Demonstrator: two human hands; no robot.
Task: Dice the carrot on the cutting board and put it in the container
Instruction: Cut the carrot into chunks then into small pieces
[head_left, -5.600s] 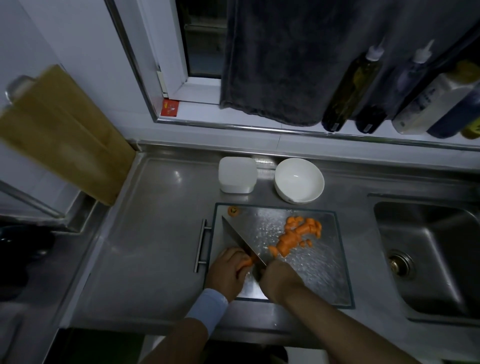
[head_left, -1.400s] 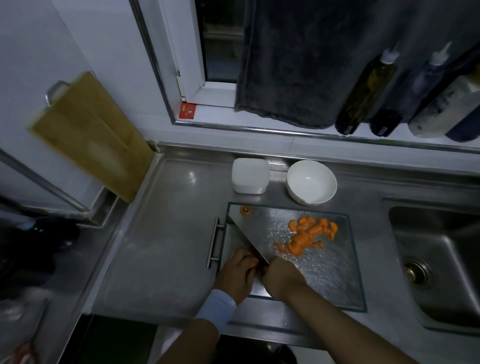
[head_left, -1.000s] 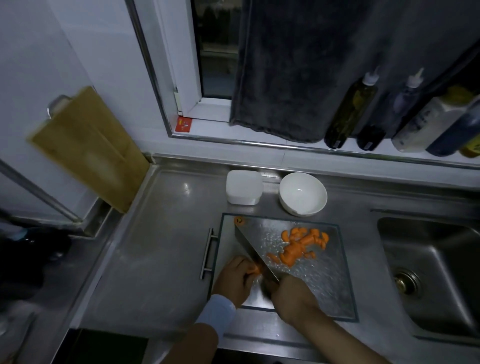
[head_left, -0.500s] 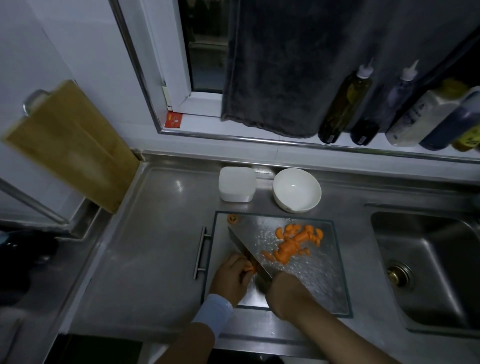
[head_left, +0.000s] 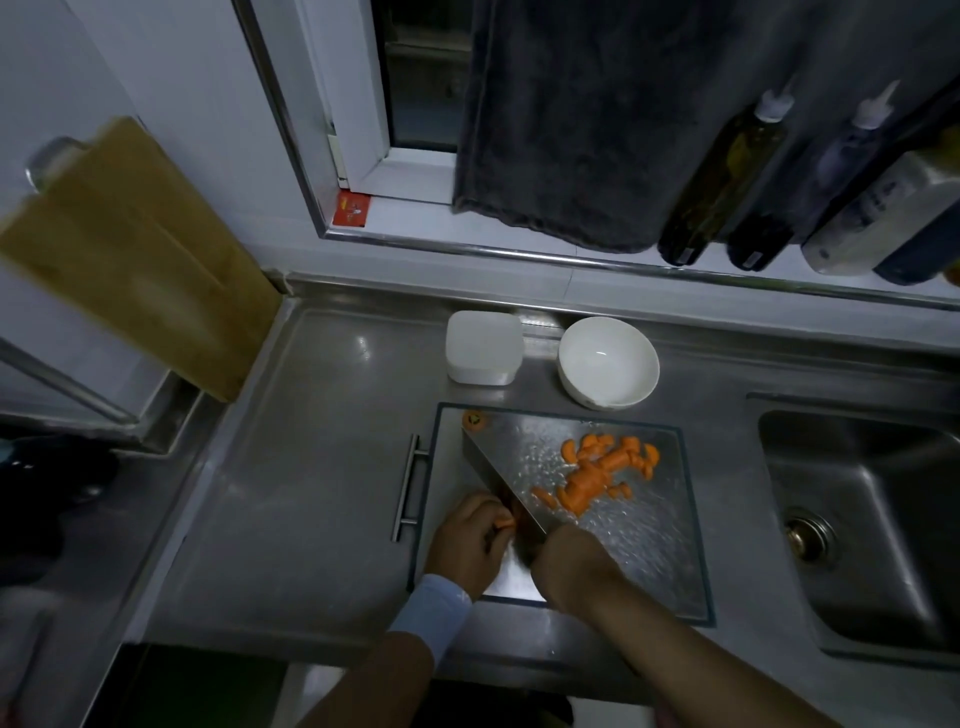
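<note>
A glass cutting board (head_left: 644, 545) lies on the steel counter. My right hand (head_left: 576, 569) grips the handle of a cleaver (head_left: 501, 475), its blade running diagonally across the board's left half. My left hand (head_left: 467, 545) pinches a small carrot stub (head_left: 506, 521) against the blade's left side. A pile of cut carrot pieces (head_left: 597, 478) lies right of the blade. Behind the board stand a white square container (head_left: 483, 347) and a white bowl (head_left: 608, 361), both apart from my hands.
A steel sink (head_left: 862, 519) lies to the right. A wooden board (head_left: 130, 254) leans on the wall at the left. Several bottles (head_left: 727, 176) stand on the window ledge under a dark towel (head_left: 597, 114). A bar handle (head_left: 408, 493) runs along the board's left edge.
The carrot stub under my left hand has got shorter than 5.6 s ago. Both hands and the cleaver stay at the board's near left. The view shifted slightly.
</note>
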